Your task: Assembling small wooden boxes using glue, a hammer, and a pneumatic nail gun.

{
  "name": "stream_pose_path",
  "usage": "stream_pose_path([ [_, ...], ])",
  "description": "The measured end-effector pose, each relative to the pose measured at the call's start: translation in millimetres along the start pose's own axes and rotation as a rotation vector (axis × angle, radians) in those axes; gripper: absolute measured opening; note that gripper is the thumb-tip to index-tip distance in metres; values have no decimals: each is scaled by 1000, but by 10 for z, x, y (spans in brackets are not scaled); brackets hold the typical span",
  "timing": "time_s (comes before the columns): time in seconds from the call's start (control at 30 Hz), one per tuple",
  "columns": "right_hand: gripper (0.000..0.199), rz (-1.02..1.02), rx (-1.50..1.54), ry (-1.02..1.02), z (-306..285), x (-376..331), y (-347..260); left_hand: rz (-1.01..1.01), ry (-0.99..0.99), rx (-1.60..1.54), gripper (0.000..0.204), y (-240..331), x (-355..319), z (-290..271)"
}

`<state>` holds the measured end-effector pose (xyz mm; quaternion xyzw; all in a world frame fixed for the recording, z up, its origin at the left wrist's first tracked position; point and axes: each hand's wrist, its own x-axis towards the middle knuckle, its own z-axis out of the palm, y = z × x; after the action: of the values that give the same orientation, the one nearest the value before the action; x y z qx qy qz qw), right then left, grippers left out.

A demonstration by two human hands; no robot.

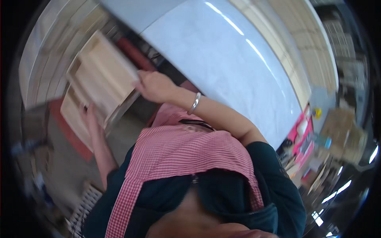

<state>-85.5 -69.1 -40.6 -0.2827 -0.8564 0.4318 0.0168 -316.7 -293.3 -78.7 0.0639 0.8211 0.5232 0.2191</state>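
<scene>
On my left, a pale wooden tray [113, 65] with raised sides and inner strips tilts, its near end toward me. My right hand [155, 85], a silver bangle on the wrist, is closed on the tray's right corner. My left hand [90, 115] is closed on the wood at its lower left side, the fingertips partly hidden and a little blurred. Directly beneath, a second wooden tray [73, 113] sticks out to the left; where the two meet is hard to see.
A large white table [230, 59] fills the middle and right. Layered pale boards [51, 59] stand at the far left, and more boards [287, 51] line the table's far side. Red bars [137, 53] show beside the trays. A cardboard box [337, 129] and a pink basket [299, 135] lie right.
</scene>
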Motion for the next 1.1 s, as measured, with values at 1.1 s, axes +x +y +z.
stream_pose_path([
  [1.1,27,835,-478,564,-2920,-4182,2867,2022,-399,710,52,2560,-985,5483],
])
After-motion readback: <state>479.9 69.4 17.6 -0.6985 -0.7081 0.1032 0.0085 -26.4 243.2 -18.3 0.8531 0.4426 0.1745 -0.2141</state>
